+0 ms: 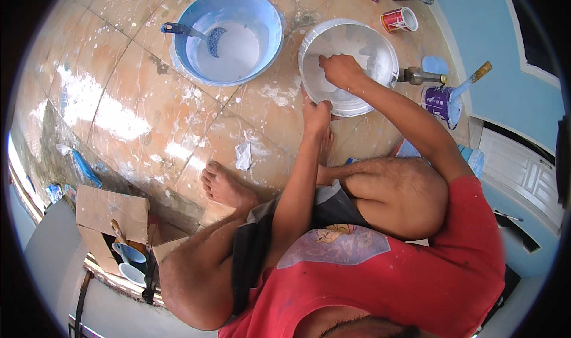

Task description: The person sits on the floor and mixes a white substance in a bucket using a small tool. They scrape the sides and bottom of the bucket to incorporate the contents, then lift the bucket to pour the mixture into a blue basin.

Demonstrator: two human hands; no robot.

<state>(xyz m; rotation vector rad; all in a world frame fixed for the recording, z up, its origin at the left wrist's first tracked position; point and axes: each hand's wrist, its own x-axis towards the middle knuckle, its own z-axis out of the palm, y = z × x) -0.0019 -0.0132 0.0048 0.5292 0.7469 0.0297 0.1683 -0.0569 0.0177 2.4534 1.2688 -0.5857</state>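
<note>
A round silvery pot (316, 52) with pale inner walls stands on the floor in front of me. My left hand (316, 115) grips its near-left rim, the thumb and fingers closed around the edge. Over the inside of the pot, my right hand (344, 70) has its fingers curled closed; whatever may be in them is hidden. To the left of the pot sits a light blue basin (189, 43), with whitish material coating its bottom. A slotted ladle (189, 31) with a dark blue handle rests across the basin's left rim, its perforated head inside.
Right of the pot are a red-and-white tub (399, 20), a glass bottle (423, 76) lying down, and a purple can (437, 102) with a brush (479, 72). A cardboard box (110, 210) stands lower left. White splashes mark the tiled floor (137, 70).
</note>
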